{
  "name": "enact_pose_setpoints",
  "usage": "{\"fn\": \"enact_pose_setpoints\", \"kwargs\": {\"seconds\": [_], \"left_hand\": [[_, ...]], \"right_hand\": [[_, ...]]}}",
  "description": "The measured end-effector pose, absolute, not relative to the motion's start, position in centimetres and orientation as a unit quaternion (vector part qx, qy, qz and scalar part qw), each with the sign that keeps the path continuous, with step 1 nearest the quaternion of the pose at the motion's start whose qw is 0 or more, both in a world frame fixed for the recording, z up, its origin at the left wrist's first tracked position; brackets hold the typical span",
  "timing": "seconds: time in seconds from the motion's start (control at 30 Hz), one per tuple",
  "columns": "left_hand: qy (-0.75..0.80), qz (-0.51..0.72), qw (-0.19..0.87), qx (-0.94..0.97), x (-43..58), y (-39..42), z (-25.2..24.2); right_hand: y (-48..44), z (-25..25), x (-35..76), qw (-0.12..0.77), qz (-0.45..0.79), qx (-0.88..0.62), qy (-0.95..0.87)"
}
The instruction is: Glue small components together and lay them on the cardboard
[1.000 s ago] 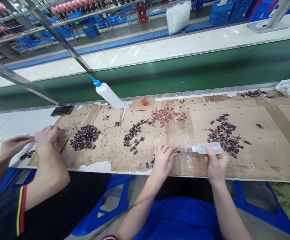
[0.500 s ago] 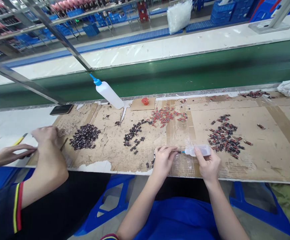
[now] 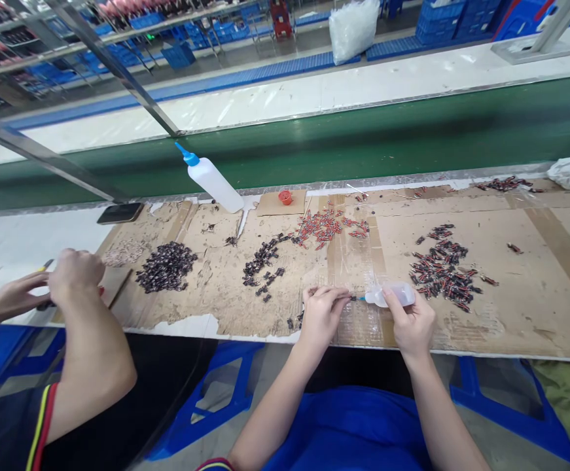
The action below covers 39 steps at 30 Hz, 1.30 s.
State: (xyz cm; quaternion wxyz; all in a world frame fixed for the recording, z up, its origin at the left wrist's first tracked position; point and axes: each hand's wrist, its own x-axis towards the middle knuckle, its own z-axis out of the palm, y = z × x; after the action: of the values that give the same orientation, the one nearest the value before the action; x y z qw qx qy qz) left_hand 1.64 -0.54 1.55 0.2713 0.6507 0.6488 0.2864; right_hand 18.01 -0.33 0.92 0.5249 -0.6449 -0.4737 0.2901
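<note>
Above the front edge of the cardboard, my left hand (image 3: 322,310) pinches a small black part (image 3: 351,297) at its fingertips; its exact kind is too small to make out. My right hand (image 3: 411,322) is closed round a small clear squeeze bottle (image 3: 393,294), tipped on its side. The bottle's blue nozzle points left, right at the small part; whether they touch I cannot tell. A pile of black-and-red parts (image 3: 442,268) lies to the right. Left of centre are loose black parts (image 3: 261,263), and beyond them red pieces (image 3: 320,226).
A co-worker's hands (image 3: 74,278) are busy at the left, by a dark pile (image 3: 167,267). At the back stand a white bottle with a blue tip (image 3: 214,186) and a red cup (image 3: 285,197). A phone (image 3: 120,213) lies back left, near metal posts (image 3: 112,72).
My hands and the squeeze bottle stay almost in place, with the nozzle still at the small part. At the left, the co-worker's near hand has shifted left, toward the other hand.
</note>
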Motion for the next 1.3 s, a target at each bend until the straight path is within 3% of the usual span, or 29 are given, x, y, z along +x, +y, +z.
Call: {"fn": "enact_pose_setpoints", "kwargs": {"seconds": [0.47,0.83,1.07,1.3], "left_hand": [[0.652,0.271,0.249,0.663,1.7,-0.5,1.7],[0.598,0.188,0.312,0.715,0.5,1.5,4.2],[0.601,0.18,0.16,0.762,0.8,9.5,5.2],[0.588,0.182,0.123,0.779,2.2,13.5,2.8]], "right_hand": [[-0.3,0.7,17.9,0.511,0.304,-0.647,-0.478],[0.9,1.1,18.7,0.628,0.28,-0.599,-0.411],[2.6,0.4,19.2,0.57,0.248,-0.632,-0.463],[2.1,0.9,19.4,0.558,0.205,-0.625,-0.506]]}}
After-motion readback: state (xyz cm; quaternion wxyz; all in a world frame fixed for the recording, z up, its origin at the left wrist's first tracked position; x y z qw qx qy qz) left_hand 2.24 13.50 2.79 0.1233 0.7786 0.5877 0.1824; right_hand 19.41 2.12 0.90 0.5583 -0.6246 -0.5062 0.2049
